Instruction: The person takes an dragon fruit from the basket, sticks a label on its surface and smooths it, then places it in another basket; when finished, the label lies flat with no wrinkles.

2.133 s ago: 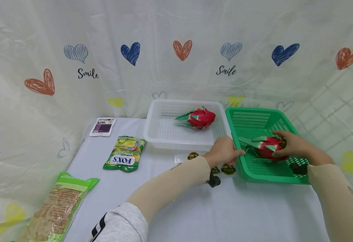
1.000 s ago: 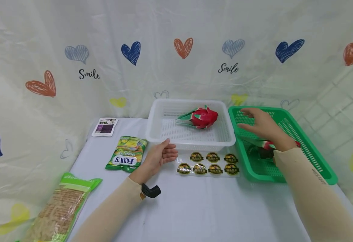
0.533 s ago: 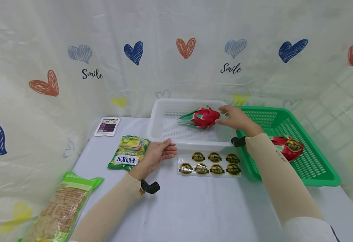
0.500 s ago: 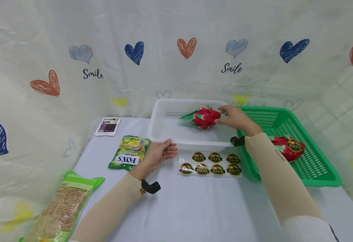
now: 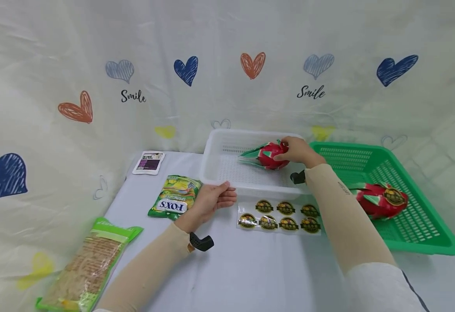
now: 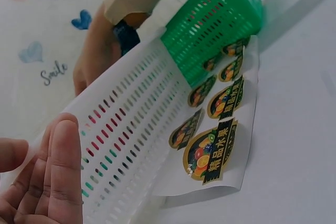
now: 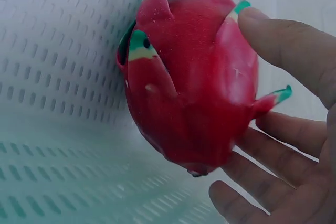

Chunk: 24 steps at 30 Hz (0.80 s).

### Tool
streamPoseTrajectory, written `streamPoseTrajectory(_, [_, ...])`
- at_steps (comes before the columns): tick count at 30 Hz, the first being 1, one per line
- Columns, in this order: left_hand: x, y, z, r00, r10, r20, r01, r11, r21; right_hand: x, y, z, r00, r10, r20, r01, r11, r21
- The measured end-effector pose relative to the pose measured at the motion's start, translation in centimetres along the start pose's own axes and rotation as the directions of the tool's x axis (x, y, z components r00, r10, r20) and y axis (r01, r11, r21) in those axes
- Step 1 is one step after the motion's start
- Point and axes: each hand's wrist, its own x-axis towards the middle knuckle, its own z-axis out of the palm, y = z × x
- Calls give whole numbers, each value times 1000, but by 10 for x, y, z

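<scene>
At about 8 o'clock on the table (image 5: 251, 277) lies a long green packet of biscuits (image 5: 89, 264), and up at 10 o'clock a small purple-printed sachet (image 5: 148, 162) sits near the heart-patterned backdrop (image 5: 95, 65). Just right of that, a green FOX'S candy bag (image 5: 176, 197) lies flat. The left hand (image 5: 211, 203) rests beside it at the near-left corner of the white basket (image 5: 227, 143); its fingers are straight and relaxed, laid against the basket's slotted wall, gripping nothing. The left wrist view shows the same: fingertips (image 6: 63, 166) against the white perforated wall (image 6: 131, 140), with a sheet of round gold-and-green fruit stickers (image 6: 215, 145) on the table just beside it. In the head view that sticker sheet (image 5: 280, 213) lies right in front of the white basket, at roughly 6 o'clock from it.

Inside the white basket, toward its far-right part at about 1 o'clock, is a red dragon fruit (image 5: 266, 154) with green-tipped scales. The right hand (image 5: 299, 151) is on its right side, fingers curved around it. The right wrist view shows the fruit (image 7: 189, 82) close up against the basket's wall, the thumb across its upper side and the other fingers (image 7: 283, 135) cupped below.

Farther right, touching the white basket, stands a green basket (image 5: 426, 242), with a second dragon fruit (image 5: 379, 200) bearing a round sticker lying in it
</scene>
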Motion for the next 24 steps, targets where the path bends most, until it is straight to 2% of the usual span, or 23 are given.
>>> streamPoseTrajectory(9, [1,-2,-1,1000,4,-8,-4,1000,-12,23,-4,17,998,37,-52,-39,998,-50])
streamPoseTrajectory(14, [0,-1,1,1000,8,2,-8,1000,-8,21,-2,19,994,55,-92,-58,998,-32])
streamPoseTrajectory(24, [0,-1,1,1000,7,2,-7,999,-32,15,-7,16,986,1,-164,-5,1000,-21])
